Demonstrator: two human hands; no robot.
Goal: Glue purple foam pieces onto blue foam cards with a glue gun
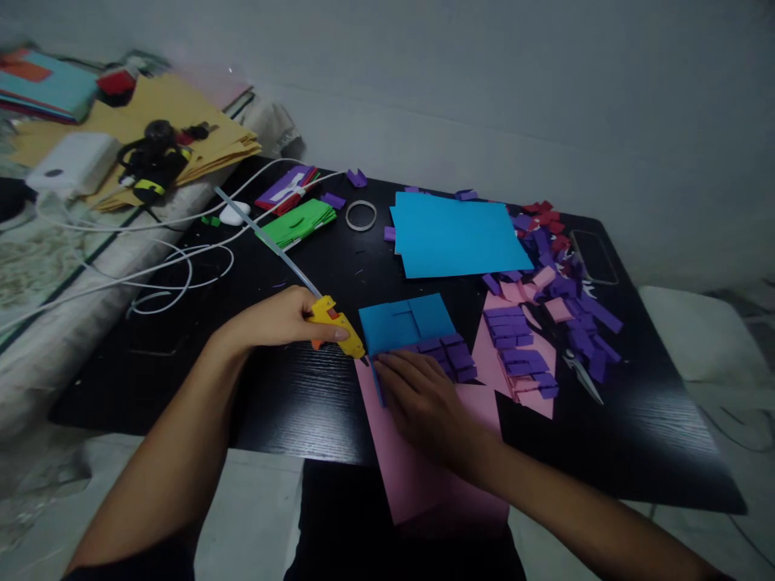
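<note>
My left hand (291, 317) is closed round a yellow glue gun (345, 329), whose nozzle points down at the left edge of a blue sheet (387, 324). A long clear glue stick (266, 240) juts out of its back. My right hand (417, 395) lies over the lower part of the blue sheet, fingers close together and pointing left; what lies under the fingertips is hidden. Folded purple paper pieces (451, 355) run in rows across the sheet beside it. Beneath the sheet and my right hand is a pink sheet (405, 476).
Larger blue sheets (460, 238) lie behind. At right are a pink piece with purple strips (514, 347), scissors (582, 375), loose purple pieces (596, 315) and a phone (593, 257). Green paper (299, 223), a grey ring (361, 215) and white cables (182, 262) are at the back left.
</note>
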